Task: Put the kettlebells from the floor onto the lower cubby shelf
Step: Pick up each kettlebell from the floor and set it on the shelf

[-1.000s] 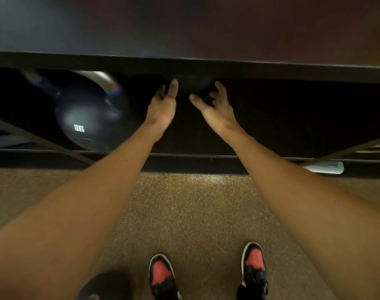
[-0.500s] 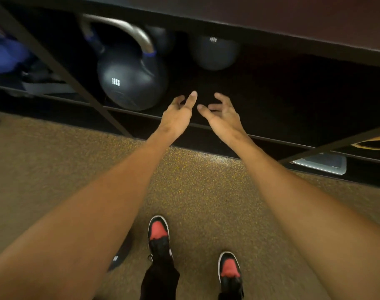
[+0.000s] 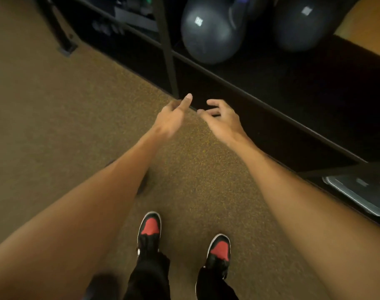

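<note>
Two dark grey kettlebells stand on the black lower cubby shelf (image 3: 271,83) at the top: one (image 3: 210,33) on the left with a small white label, another (image 3: 301,24) to its right. My left hand (image 3: 171,118) and my right hand (image 3: 223,120) hover side by side over the floor just in front of the shelf's front edge. Both are empty, fingers loosely spread and a little curled. A dark blurred shape (image 3: 102,284) lies on the floor at the bottom left, partly behind my left forearm; what it is I cannot tell.
A thin black upright post (image 3: 167,46) divides the cubbies just left of the kettlebells. The neighbouring left cubby (image 3: 128,20) holds dark gear. A grey flat device (image 3: 362,191) sits low at the right. My red-and-black shoes (image 3: 150,230) stand on brown speckled floor.
Both hands have drawn back out of the cubby to the floor side of the shelf edge. The view has swung left and back, so the kettlebells sit higher and further right.
</note>
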Demonstrator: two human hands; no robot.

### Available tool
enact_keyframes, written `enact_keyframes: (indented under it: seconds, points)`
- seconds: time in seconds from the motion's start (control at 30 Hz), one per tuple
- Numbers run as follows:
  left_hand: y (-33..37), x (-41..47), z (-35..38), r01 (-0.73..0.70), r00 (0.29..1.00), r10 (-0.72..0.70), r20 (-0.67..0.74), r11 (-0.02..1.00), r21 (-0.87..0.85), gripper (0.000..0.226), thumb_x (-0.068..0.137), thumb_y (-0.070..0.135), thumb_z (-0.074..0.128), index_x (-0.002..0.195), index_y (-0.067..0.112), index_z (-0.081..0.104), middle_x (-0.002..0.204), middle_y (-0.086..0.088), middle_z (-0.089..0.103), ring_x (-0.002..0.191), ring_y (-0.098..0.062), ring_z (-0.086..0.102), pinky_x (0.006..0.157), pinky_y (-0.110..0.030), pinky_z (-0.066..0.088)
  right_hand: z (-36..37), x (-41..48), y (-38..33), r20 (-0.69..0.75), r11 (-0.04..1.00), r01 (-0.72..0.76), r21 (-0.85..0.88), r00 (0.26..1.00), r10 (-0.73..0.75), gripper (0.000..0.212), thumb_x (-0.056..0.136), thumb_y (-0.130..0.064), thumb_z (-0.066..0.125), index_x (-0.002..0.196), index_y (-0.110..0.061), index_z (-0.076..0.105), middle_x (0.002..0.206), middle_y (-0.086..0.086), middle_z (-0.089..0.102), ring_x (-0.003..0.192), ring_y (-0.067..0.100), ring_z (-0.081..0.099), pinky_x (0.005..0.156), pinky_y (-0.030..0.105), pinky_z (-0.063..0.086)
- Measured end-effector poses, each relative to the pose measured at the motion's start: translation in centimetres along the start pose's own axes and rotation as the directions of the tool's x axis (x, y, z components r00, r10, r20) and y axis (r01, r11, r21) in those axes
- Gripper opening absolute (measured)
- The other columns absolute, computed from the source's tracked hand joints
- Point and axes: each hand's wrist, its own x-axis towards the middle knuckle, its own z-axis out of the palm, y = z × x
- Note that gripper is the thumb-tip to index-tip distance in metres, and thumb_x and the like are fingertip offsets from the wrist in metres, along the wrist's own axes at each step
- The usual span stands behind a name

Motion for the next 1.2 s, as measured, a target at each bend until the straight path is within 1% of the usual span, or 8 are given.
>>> enact_keyframes:
  seconds: [0.13,0.37,0.57,0.77,0.87,0.97,1.13,1.2]
  points:
    - [-4.9,-1.2,-5.6,0.055,0.991,-0.060,-0.121,0.997,-0.045,0.116,0.063,0.094,0.049,0.151,0.018,0.049,0.140,-0.004,0.065,0.128,-0.023,0.063,0.113,-0.050,0.046,6.2,-0.7,-0.2,0.091,0.997,0.047,-0.058,0.995,-0.041,0.050,0.097,-0.047,0.068,0.142,-0.029,0.054,0.114,-0.013,0.066,0.107,0.006,0.064,0.096,0.032,0.052]
    - [-14.6,-3.5,-13.9,0.119,0.949,-0.134,-0.287,0.991,-0.069,0.079,0.070,0.087,0.047,0.119,0.027,0.064,0.122,-0.003,0.072,0.119,-0.024,0.066,0.113,-0.049,0.046,19.4,-0.5,1.4,0.189,0.981,0.122,-0.154,0.978,-0.092,0.043,0.093,-0.045,0.072,0.132,-0.029,0.060,0.102,-0.016,0.065,0.103,0.009,0.065,0.100,0.036,0.054]
    - [-23.1,-2.8,-19.1,0.160,0.932,-0.190,-0.309,0.980,-0.120,0.099,0.071,0.089,0.049,0.140,0.019,0.059,0.140,-0.005,0.066,0.132,-0.023,0.059,0.118,-0.047,0.041,28.9,0.3,3.3,0.317,0.938,0.227,-0.263,0.938,-0.138,0.047,0.090,-0.041,0.074,0.133,-0.028,0.060,0.107,-0.012,0.067,0.110,0.015,0.063,0.101,0.039,0.052]
    - [-29.0,-1.9,-22.1,0.198,0.933,-0.220,-0.285,0.975,-0.103,0.086,0.081,0.083,0.049,0.139,0.020,0.059,0.138,-0.005,0.066,0.128,-0.022,0.061,0.114,-0.048,0.045,36.6,1.3,4.4,0.418,0.835,0.364,-0.413,0.890,-0.181,0.052,0.091,-0.036,0.073,0.139,-0.025,0.056,0.130,-0.004,0.066,0.129,0.022,0.049,0.110,0.035,0.032]
    - [-30.7,-1.7,-23.3,0.195,0.930,-0.220,-0.295,0.974,-0.112,0.075,0.090,0.076,0.049,0.137,0.019,0.060,0.135,-0.005,0.067,0.124,-0.022,0.062,0.112,-0.046,0.045,38.8,1.3,3.9,0.383,0.822,0.386,-0.420,0.896,-0.225,0.055,0.088,-0.036,0.074,0.140,-0.023,0.057,0.130,-0.004,0.066,0.126,0.022,0.048,0.110,0.042,0.039]
    - [-32.2,-2.0,-24.3,0.203,0.924,-0.233,-0.304,0.971,-0.128,0.083,0.082,0.083,0.049,0.136,0.021,0.062,0.132,-0.003,0.069,0.122,-0.020,0.064,0.111,-0.044,0.046,40.8,0.4,3.3,0.390,0.806,0.425,-0.411,0.882,-0.266,0.056,0.086,-0.036,0.074,0.138,-0.023,0.058,0.127,-0.005,0.066,0.123,0.022,0.049,0.108,0.046,0.039]
    - [-35.1,-3.6,-26.0,0.199,0.911,-0.233,-0.340,0.971,-0.131,0.060,0.096,0.069,0.047,0.131,0.023,0.064,0.119,0.001,0.070,0.098,-0.008,0.065,0.080,-0.030,0.049,44.5,-2.3,1.8,0.510,0.760,0.530,-0.376,0.803,-0.308,0.052,0.089,-0.032,0.073,0.137,-0.018,0.057,0.130,-0.002,0.064,0.124,0.023,0.048,0.105,0.043,0.040]
    - [-36.5,-4.5,-26.6,0.202,0.899,-0.240,-0.366,0.970,-0.139,0.058,0.098,0.068,0.047,0.131,0.023,0.065,0.122,0.001,0.070,0.102,-0.011,0.066,0.082,-0.030,0.048,45.8,-3.4,1.3,0.552,0.761,0.543,-0.355,0.779,-0.298,0.048,0.091,-0.031,0.072,0.134,-0.015,0.058,0.131,0.001,0.062,0.125,0.025,0.048,0.105,0.043,0.041]
